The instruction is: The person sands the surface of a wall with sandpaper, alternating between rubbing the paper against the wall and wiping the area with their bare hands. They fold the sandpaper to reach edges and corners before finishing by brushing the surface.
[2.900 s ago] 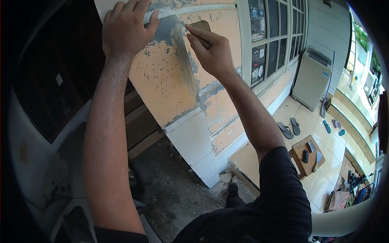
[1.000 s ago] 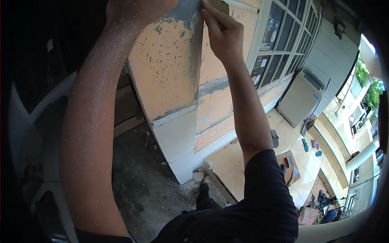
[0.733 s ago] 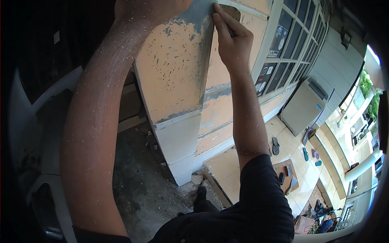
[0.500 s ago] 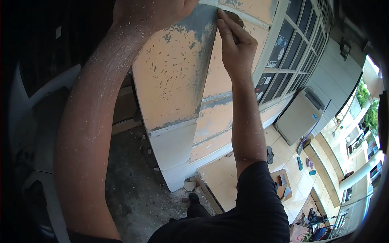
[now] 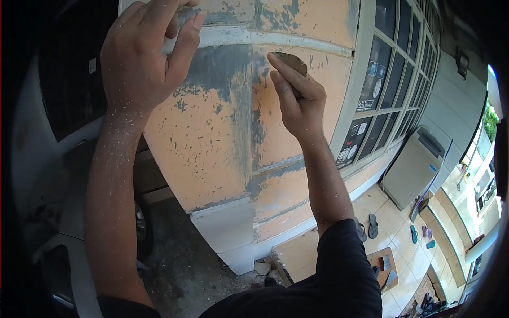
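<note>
My right hand (image 5: 301, 100) pinches a thin, dark, round-edged scraper (image 5: 290, 62) near the wall's corner. The wall (image 5: 201, 143) is orange paint with grey patches and flecks, and a pale raised band (image 5: 228, 36) crosses it above that hand. At the upper left, my left hand (image 5: 143, 58) is raised by the grey part of the wall, its thumb apart from the curled fingers. Nothing shows in it. White specks of dust cover both forearms.
A paned window (image 5: 382, 85) is to the right. Beyond stand a beige appliance (image 5: 411, 169) and several sandals on the tiles. A board with tools (image 5: 386, 265) lies below. A vehicle (image 5: 63, 259) is at the left.
The view has shifted, showing more of the upper wall. My left hand now shows with its thumb apart. My right hand has moved lower in view, still pinching the scraper.
</note>
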Tool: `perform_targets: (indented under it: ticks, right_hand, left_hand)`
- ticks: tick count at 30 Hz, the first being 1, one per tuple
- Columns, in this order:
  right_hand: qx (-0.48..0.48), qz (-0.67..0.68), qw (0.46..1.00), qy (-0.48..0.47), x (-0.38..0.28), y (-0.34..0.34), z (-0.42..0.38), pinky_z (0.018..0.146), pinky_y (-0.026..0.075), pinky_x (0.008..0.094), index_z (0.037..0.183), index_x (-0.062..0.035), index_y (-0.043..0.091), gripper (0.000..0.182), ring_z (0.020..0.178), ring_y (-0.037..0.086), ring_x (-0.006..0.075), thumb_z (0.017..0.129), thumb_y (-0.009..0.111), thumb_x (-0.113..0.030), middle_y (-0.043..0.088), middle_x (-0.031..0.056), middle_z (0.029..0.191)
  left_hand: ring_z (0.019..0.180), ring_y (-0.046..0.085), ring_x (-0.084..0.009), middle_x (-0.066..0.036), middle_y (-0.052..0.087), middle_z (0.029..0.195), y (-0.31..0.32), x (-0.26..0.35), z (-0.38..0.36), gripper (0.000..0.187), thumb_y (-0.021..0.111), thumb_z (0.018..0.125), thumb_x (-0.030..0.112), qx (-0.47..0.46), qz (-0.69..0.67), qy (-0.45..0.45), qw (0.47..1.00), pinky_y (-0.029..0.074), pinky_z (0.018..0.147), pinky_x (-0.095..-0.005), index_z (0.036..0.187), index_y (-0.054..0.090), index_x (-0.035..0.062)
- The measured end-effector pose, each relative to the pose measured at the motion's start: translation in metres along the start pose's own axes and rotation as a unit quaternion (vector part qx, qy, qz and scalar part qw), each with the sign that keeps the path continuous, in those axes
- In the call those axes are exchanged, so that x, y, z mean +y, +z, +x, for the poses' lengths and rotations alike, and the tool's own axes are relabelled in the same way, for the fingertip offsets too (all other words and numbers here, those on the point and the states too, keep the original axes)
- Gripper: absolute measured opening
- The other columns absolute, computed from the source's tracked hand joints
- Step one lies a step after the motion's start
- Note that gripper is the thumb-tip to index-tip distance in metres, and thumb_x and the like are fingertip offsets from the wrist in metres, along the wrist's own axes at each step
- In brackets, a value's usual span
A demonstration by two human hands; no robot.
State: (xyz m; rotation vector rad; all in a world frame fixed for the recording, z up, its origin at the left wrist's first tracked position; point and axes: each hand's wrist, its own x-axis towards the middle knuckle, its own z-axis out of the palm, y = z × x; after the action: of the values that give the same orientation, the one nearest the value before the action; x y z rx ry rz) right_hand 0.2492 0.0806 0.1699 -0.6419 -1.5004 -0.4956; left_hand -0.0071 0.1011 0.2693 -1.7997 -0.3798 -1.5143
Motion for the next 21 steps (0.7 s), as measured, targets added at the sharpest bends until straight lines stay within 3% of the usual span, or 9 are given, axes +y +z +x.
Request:
perform_targets:
  ticks: [1, 2, 4, 5, 6, 11, 14, 15, 21]
  right_hand:
    - [0.03, 0.001, 0.998, -0.049, 0.006, -0.006, -0.001, 0.058, 0.042, 0.0231, 0.138, -0.0069, 0.067, 0.035, 0.063, 0.047, 0.005, 0.103, 0.063, -0.011, 0.061, 0.0002, 0.073]
    - [0.033, 0.015, 0.998, -0.054, 0.009, -0.011, -0.004, 0.058, 0.042, 0.0231, 0.138, -0.0069, 0.067, 0.035, 0.063, 0.047, 0.005, 0.103, 0.063, -0.011, 0.061, 0.0002, 0.073]
    - [0.01, 0.276, 0.954, 0.119, 0.008, -0.02, -0.016, 0.054, 0.033, 0.0238, 0.155, -0.0046, 0.047, 0.049, 0.058, 0.036, 0.0039, 0.111, 0.053, -0.025, 0.046, -0.005, 0.068]
    - [-0.019, 0.311, 0.941, 0.131, 0.004, -0.023, -0.019, 0.049, 0.026, 0.0258, 0.163, -0.0028, 0.024, 0.063, 0.052, 0.029, 0.0044, 0.112, 0.047, -0.032, 0.034, -0.0061, 0.064]
    - [-0.02, 0.324, 0.936, 0.133, 0.003, -0.025, -0.028, 0.049, 0.026, 0.0258, 0.163, -0.0028, 0.024, 0.063, 0.052, 0.029, 0.0044, 0.112, 0.047, -0.032, 0.034, -0.0061, 0.064]
    - [-0.006, 0.465, 0.865, 0.187, -0.004, -0.029, -0.093, 0.045, 0.026, 0.0265, 0.166, -0.0071, 0.001, 0.107, 0.048, 0.034, 0.0045, 0.097, 0.075, -0.041, 0.036, -0.0056, 0.063]
    - [-0.01, 0.432, 0.875, 0.219, 0.011, -0.03, -0.15, 0.054, 0.039, 0.0237, 0.163, 0.0041, 0.014, 0.093, 0.06, 0.046, 0.0062, 0.099, 0.073, -0.027, 0.051, -0.0008, 0.072]
    - [-0.013, 0.402, 0.882, 0.246, 0.016, -0.031, -0.169, 0.056, 0.039, 0.0226, 0.161, 0.0049, 0.025, 0.082, 0.063, 0.048, 0.0061, 0.1, 0.071, -0.025, 0.054, -0.0005, 0.076]
    - [-0.043, 0.4, 0.818, 0.412, 0.044, -0.054, -0.235, 0.053, 0.035, 0.0215, 0.157, 0.0048, 0.036, 0.063, 0.059, 0.042, 0.0037, 0.103, 0.062, -0.013, 0.051, -0.0043, 0.073]
  left_hand:
    - [0.068, 0.061, -0.0155, -0.001, 0.066, 0.078, 0.004, 0.001, 0.006, 0.016, 0.07, 0.095, 0.016, 0.068, -0.008, 0.087, 0.994, 0.051, 0.068, -0.0314, 0.109, 0.072, 0.0083]
    - [0.068, 0.061, -0.0155, -0.001, 0.066, 0.078, 0.003, 0.0, 0.007, 0.016, 0.07, 0.095, 0.016, 0.067, 0.007, 0.092, 0.993, 0.051, 0.068, -0.0314, 0.109, 0.072, 0.0083]
    - [0.069, 0.06, -0.0158, -0.001, 0.063, 0.077, 0.0, -0.001, 0.005, 0.015, 0.071, 0.094, 0.016, 0.024, 0.043, 0.104, 0.993, 0.049, 0.069, -0.032, 0.107, 0.072, 0.0087]
    - [0.069, 0.06, -0.0158, -0.001, 0.063, 0.077, 0.0, 0.001, 0.005, 0.015, 0.071, 0.094, 0.016, 0.016, 0.054, 0.105, 0.993, 0.049, 0.069, -0.032, 0.107, 0.072, 0.0087]
    - [0.07, 0.058, -0.0165, -0.001, 0.061, 0.075, 0.0, 0.004, 0.005, 0.017, 0.074, 0.091, 0.017, 0.009, 0.062, 0.108, 0.992, 0.048, 0.069, -0.0327, 0.105, 0.072, 0.0093]
    - [0.076, 0.055, -0.0194, -0.002, 0.057, 0.078, 0.004, 0.031, -0.003, 0.034, 0.087, 0.08, 0.026, -0.014, 0.091, 0.083, 0.992, 0.046, 0.07, -0.0349, 0.103, 0.068, 0.0099]
    - [0.076, 0.052, -0.0206, -0.002, 0.053, 0.081, 0.017, 0.051, -0.01, 0.049, 0.094, 0.07, 0.034, 0.02, 0.051, 0.02, 0.998, 0.044, 0.069, -0.0363, 0.098, 0.061, 0.0099]
    - [0.075, 0.051, -0.0203, -0.001, 0.051, 0.081, 0.02, 0.054, -0.01, 0.052, 0.095, 0.069, 0.035, 0.019, 0.096, 0.014, 0.995, 0.043, 0.067, -0.0363, 0.095, 0.058, 0.01]
    - [0.073, 0.046, -0.0186, 0.001, 0.047, 0.079, 0.032, 0.054, -0.004, 0.057, 0.096, 0.067, 0.041, 0.0, 0.158, -0.054, 0.986, 0.039, 0.066, -0.0377, 0.089, 0.053, 0.012]
